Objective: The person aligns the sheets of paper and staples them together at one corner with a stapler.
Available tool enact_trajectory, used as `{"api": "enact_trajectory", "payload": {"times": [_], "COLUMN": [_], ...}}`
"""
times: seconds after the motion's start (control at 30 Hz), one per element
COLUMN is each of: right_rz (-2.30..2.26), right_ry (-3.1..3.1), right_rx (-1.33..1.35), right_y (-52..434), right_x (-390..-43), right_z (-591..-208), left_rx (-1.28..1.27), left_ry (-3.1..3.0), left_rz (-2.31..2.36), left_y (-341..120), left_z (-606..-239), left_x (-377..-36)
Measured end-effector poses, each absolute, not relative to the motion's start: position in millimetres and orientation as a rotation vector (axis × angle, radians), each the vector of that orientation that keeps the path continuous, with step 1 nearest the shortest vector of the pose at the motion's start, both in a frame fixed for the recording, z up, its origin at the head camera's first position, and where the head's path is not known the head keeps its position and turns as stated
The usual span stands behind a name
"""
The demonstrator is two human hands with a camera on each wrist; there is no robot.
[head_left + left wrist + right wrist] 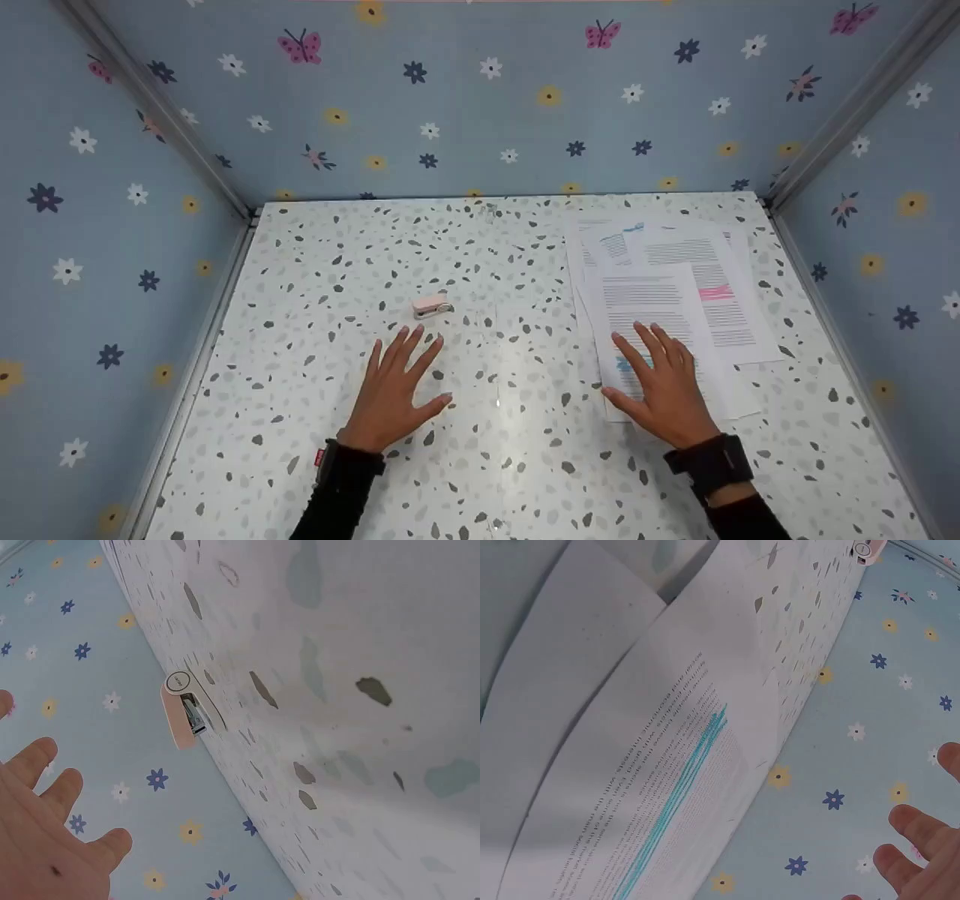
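Note:
My left hand lies flat on the speckled tabletop with its fingers spread, holding nothing. Just beyond its fingertips sits a small pink stapler, also seen close in the left wrist view as the pink stapler with a metal mouth. My right hand rests flat, fingers straight, on the nearest printed sheet of a loose pile of papers. The right wrist view shows that sheet with blue highlighted lines and my fingertips at the edge.
Flowered blue walls close the table on the left, back and right. The papers lie fanned at the back right, one with a pink highlight. A dark watch band is on my right wrist.

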State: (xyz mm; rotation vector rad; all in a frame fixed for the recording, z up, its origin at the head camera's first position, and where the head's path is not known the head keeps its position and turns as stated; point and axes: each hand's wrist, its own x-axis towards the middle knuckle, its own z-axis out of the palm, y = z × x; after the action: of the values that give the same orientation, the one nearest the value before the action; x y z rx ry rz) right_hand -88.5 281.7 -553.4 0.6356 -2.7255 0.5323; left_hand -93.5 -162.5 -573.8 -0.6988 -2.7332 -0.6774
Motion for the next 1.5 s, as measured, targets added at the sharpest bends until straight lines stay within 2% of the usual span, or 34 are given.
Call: {"api": "enact_trajectory", "payload": {"times": [0.2, 0.57, 0.93, 1.33, 1.5], "right_rz": [0.512, 0.461, 0.487, 0.499, 0.524], "right_ry": [-2.714, -2.674, -2.659, -2.609, -2.584], "right_rx": [0.618, 0.565, 0.503, 0.298, 0.229], "right_y": [287.4, 301.9, 316.3, 339.0, 350.7], "right_x": [-92.6, -103.6, -120.7, -136.9, -146.1], "right_z": [-545.5, -526.6, -508.7, -503.2, -495.9], "left_rx": [-0.716, -0.859, -0.866, -0.948, -0.904], "left_ry": [-2.720, -2.648, -2.647, -2.638, -2.617], "left_rz": [-0.673, -0.697, -0.777, -0.984, -1.094], "left_y": [-152.6, -102.7, -73.1, 0.9, 30.9], "left_z": [-568.7, -546.4, -538.4, -519.7, -513.7], "left_x": [-100.8, -136.1, -153.4, -177.7, -193.8]}}
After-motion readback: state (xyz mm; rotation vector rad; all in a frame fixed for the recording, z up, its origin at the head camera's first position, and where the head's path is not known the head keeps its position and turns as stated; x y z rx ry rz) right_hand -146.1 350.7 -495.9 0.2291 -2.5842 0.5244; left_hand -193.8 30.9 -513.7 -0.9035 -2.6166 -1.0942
